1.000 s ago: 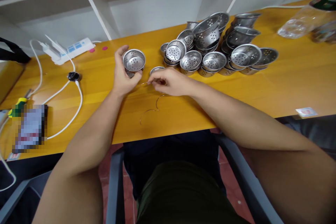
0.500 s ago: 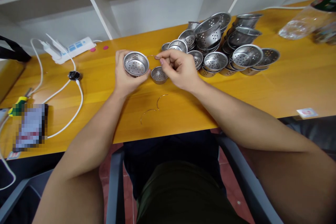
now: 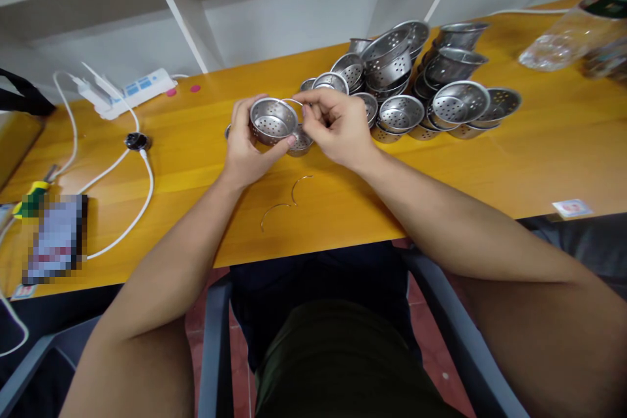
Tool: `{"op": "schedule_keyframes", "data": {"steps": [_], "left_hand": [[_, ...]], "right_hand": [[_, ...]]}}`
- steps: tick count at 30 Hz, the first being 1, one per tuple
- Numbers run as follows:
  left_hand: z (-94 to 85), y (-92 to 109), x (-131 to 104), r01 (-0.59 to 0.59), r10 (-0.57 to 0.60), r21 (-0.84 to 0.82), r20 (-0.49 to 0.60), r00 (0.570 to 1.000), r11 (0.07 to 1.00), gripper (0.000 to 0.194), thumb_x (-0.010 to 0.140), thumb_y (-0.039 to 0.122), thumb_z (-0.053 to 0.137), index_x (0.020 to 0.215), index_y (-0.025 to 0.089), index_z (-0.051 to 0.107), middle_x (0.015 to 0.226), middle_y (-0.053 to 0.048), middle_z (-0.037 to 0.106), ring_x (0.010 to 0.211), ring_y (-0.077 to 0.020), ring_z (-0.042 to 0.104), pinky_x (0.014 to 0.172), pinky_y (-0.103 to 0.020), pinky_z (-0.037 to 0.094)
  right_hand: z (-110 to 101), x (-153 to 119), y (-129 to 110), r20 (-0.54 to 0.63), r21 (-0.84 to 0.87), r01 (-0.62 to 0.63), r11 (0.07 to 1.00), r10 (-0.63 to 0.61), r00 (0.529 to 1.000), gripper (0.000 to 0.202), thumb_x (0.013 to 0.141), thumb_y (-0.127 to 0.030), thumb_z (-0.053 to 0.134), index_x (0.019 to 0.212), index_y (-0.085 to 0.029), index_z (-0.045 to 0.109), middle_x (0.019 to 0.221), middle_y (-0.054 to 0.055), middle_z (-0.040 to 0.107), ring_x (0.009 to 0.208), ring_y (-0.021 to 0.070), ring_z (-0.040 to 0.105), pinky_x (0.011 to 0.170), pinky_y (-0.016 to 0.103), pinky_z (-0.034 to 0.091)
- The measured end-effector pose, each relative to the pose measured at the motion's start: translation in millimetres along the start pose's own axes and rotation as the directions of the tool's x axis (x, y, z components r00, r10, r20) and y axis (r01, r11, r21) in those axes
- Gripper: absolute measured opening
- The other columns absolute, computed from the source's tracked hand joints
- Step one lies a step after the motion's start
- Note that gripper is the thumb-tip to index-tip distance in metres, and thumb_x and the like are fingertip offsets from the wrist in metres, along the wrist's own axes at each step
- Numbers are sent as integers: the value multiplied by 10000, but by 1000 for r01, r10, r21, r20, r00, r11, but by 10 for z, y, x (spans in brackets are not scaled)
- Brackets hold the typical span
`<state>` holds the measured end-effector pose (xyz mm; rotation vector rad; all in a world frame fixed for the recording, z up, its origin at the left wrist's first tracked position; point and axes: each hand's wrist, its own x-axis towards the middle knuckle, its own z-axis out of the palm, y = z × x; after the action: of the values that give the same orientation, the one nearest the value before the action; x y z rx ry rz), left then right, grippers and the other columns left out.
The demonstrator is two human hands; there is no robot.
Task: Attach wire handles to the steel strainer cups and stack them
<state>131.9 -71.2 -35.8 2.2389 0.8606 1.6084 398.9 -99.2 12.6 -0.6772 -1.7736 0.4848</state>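
My left hand [image 3: 247, 150] is wrapped round a small perforated metal strainer cup [image 3: 273, 121], its mouth tilted up towards me. My right hand [image 3: 337, 124] pinches a thin curved wire [image 3: 292, 101] between thumb and fingertips. The wire's far end reaches the cup's rim; whether it is hooked in cannot be made out. Behind and below the hands, another perforated cup [image 3: 300, 140] stands on the table, partly hidden. Two more bent wires, one arc [image 3: 295, 189] and another arc [image 3: 274, 208], lie on the table in front of me.
Stacks of perforated metal cups [image 3: 401, 114] crowd the table's back right. On the left are a white power strip [image 3: 147, 91], white cables, a phone [image 3: 53, 238] and a yellow-green screwdriver [image 3: 34, 196]. A plastic bottle [image 3: 553, 46] lies far right. Shelving rises behind.
My left hand has brought the cup to the right, up to the wire. The right hand is almost where it was. A further cup's edge now shows left of my left hand.
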Motion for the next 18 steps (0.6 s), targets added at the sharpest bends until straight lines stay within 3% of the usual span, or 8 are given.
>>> {"op": "schedule_keyframes", "data": {"steps": [3,8,15,18], "left_hand": [[-6,6,-22,-14,14,-2,-7,1000,1000,1133,873,836,1161,1743,397,584,1632,-115,684,1681,-468,716,1492,-746,588],[30,87,-31,-22,24,-45,43,999,999,1152,919,916,1083,1767,394,505,1669,-122,676,1655,-445,737,1434,-679,650],[48,216,-10,-16,20,-46,96,995,999,1146,914,1075,956,1753,458,478,1577,-85,726,1423,-372,845,1112,-613,791],[36,248,-15,15,-13,-10,114,993,1000,1187,894,1092,957,1750,411,497,1596,-110,725,1494,-430,832,1168,-664,780]], "right_hand": [[-20,-5,11,22,-39,35,999,-34,999,312,1232,-465,793,1425,-245,901,838,-22,682,738,190,628,771,372,620],[-46,-19,-25,81,-97,25,995,-17,997,311,1194,-424,842,1440,-243,897,887,-19,735,774,184,650,831,370,632],[-56,-1,-84,97,-95,-24,995,33,995,251,1178,-381,843,1374,-250,930,860,-5,719,802,219,666,846,392,624],[-53,1,-91,76,-93,-39,995,47,996,265,1161,-415,866,1364,-256,925,837,-6,702,790,227,654,836,398,621]]}}
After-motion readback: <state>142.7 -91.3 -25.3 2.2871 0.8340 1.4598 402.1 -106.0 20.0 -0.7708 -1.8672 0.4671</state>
